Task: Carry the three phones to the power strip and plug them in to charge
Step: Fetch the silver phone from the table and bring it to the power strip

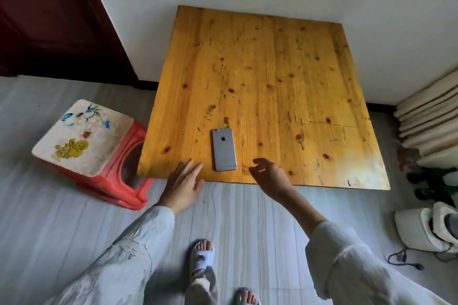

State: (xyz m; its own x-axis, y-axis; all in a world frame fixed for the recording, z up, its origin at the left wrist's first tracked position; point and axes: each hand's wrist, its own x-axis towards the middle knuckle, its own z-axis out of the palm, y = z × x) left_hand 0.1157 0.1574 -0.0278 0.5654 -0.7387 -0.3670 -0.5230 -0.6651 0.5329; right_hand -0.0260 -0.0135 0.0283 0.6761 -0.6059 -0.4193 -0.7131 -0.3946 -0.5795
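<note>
One grey phone [223, 149] lies face down near the front edge of the yellow wooden table [285, 77]. My left hand [183, 182] hovers flat over the table's front edge just left of the phone, fingers straight, holding nothing. My right hand [269, 176] hangs just right of the phone with loosely curled fingers and holds nothing. Neither hand touches the phone. No other phone and no power strip is in view.
A red plastic stool [84, 153] with a patterned top stands left of the table. Stacked cushions [428, 121] lean at the right wall. A white appliance [426, 228] with a black cable [404, 259] sits on the floor at the right.
</note>
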